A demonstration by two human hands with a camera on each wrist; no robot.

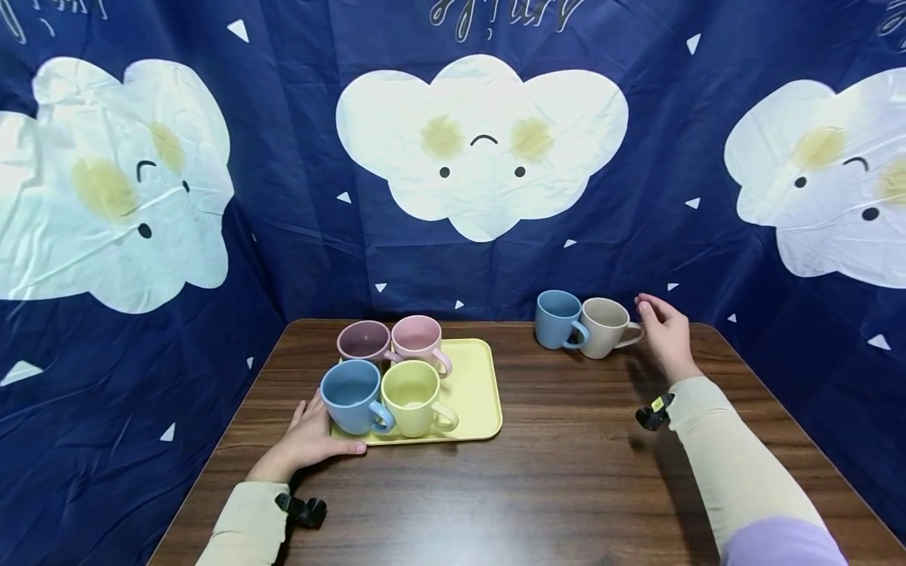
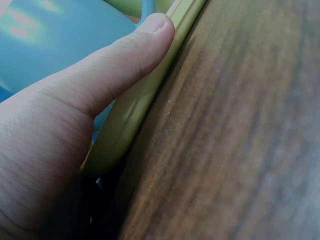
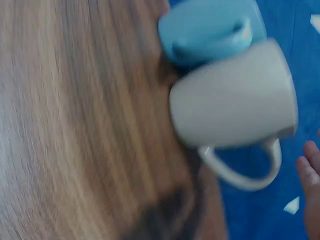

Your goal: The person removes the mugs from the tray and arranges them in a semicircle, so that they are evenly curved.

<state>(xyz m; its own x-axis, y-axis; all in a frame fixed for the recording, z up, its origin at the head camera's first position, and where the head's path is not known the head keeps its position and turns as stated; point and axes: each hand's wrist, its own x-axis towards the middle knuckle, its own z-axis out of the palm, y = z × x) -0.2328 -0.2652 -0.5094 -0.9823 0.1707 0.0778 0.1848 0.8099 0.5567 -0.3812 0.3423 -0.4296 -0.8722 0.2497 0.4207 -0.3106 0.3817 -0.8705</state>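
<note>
My left hand point(image 1: 311, 436) rests against the front left corner of a pale yellow tray point(image 1: 477, 393), its straight thumb along the front rim; its other fingers are partly hidden behind a blue mug point(image 1: 350, 409). On the tray, that mug stands upright beside a yellow-green mug point(image 1: 410, 409), with a purple mug point(image 1: 364, 342) and a pink mug point(image 1: 418, 334) behind. My right hand point(image 1: 668, 334) hovers just right of a beige mug point(image 1: 602, 330), fingertips near its handle point(image 3: 245, 182) with a gap in the right wrist view. A second blue mug point(image 1: 555, 318) stands left of the beige one.
Everything stands on a dark wooden table point(image 1: 453, 503). At its back edge hangs a blue curtain point(image 1: 304, 259) with white clouds, which also runs down both sides. Tray and the back right mugs are separated by a stretch of tabletop.
</note>
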